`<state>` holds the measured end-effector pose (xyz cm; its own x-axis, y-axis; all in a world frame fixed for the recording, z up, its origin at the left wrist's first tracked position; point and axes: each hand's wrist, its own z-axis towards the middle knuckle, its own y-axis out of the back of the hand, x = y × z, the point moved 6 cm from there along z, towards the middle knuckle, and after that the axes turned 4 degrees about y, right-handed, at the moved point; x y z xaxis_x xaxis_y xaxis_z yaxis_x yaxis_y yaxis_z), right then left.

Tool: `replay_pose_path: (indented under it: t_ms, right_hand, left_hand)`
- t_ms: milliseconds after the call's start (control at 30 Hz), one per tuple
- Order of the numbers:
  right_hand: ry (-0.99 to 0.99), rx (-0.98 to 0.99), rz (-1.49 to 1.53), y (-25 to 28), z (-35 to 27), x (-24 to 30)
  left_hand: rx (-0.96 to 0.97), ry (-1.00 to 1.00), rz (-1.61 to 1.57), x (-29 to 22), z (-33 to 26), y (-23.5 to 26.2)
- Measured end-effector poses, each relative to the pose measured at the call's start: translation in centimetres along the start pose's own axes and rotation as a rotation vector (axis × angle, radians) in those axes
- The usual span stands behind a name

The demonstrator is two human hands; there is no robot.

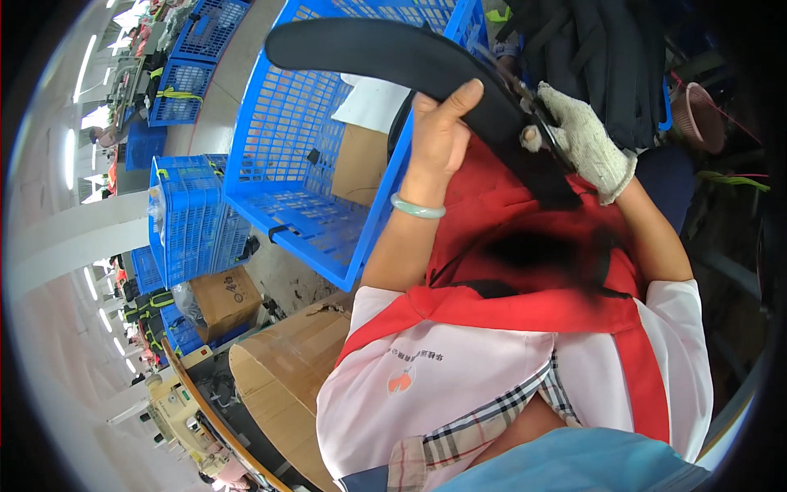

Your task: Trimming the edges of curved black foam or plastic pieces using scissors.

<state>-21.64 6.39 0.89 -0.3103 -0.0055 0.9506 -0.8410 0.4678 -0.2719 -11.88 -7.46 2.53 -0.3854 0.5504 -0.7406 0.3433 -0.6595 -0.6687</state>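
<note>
My left hand (443,123), bare with a pale green bangle at the wrist, grips a long black curved padded strap (352,51) with the thumb on top. The strap's broad rounded end reaches out to the upper left, and its narrower end hangs over my red apron (467,217). On my right hand (578,135) is a white knit glove with bare fingertips showing. That hand is closed round scissors (512,80), whose blades point up and left beside the strap's edge. The strap and glove partly hide the scissors.
A large blue plastic crate (279,156) stands left of my hands, with cardboard (361,164) and white sheet inside. Many black straps (590,57) hang in a pile at upper right, near a pink basket (699,117). Stacked blue crates (188,221) and a cardboard box (225,303) are farther left.
</note>
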Motion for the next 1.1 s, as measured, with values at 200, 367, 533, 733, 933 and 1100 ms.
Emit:
replay_pose_path:
  t_ms: [200,367,533,733,933,1100]
  right_hand:
    - [0.074,0.019,0.15,3.7,0.5,0.6]
    - [0.273,-0.267,0.347,3.6,-1.1,1.4]
    - [0.081,-0.284,-0.225,6.4,-0.7,-2.0]
    - [-0.018,-0.301,-0.166,6.8,-0.2,-4.6]
    - [-0.041,-0.469,0.094,8.6,-1.4,-6.7]
    - [0.285,-0.295,0.342,8.0,-0.7,-5.0]
  left_hand:
    - [0.082,0.129,0.655,-8.0,1.7,-3.0]
    - [0.465,0.535,1.477,-1.0,-3.4,0.2]
    - [0.527,0.624,1.337,2.7,-6.5,2.0]
    - [0.431,0.598,1.377,1.7,-6.0,3.5]
    - [0.096,-0.192,1.353,-3.3,-5.7,0.7]
    - [0.503,0.38,0.992,3.2,-9.1,-0.8]
